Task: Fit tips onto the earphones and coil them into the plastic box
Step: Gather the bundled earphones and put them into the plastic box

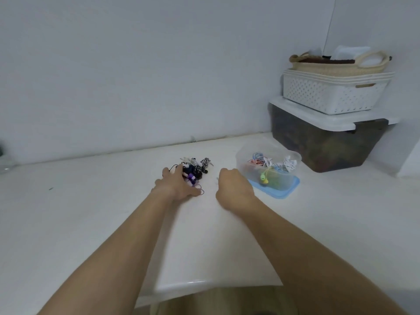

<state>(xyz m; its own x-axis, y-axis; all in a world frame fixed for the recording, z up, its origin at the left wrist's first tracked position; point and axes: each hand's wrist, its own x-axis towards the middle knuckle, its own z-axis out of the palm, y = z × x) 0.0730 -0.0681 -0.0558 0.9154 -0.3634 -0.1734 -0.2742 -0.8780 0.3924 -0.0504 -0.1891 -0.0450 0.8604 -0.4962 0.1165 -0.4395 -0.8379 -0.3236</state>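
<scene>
**Operator:** Where do the earphones lie relative to my fingers?

**Guide:** The pile of earphones [194, 170] lies on the white table [91, 223], left of the plastic box [268, 165] and apart from it. Your left hand [176, 184] rests on the side of the pile away from the box. Its fingers [178, 170] reach into the tangle of black, purple and striped cables. A purple cable loop [201, 189] lies at your thumb. Whether those fingers pinch a cable cannot be told. Your right hand [234, 187] sits between the pile and the box, just beside the box's near left corner. Its knuckles face up and its fingers are curled under. What they enclose, if anything, is hidden.

**Operator:** What is in and around the box, and what stands in the way?

**Guide:** The box is clear and open at the top. It holds coiled earphones [288, 163] in white, blue and red, plus a green pair [264, 177]. It stands on a blue lid [285, 192]. Your right hand lies on the line from the pile to the box. Behind the box and to its right stands a dark storage bin [329, 144] with a white lid [318, 114]. A white perforated basket [331, 96] rests on that lid. A woven basket [336, 65] sits in the white one.
</scene>
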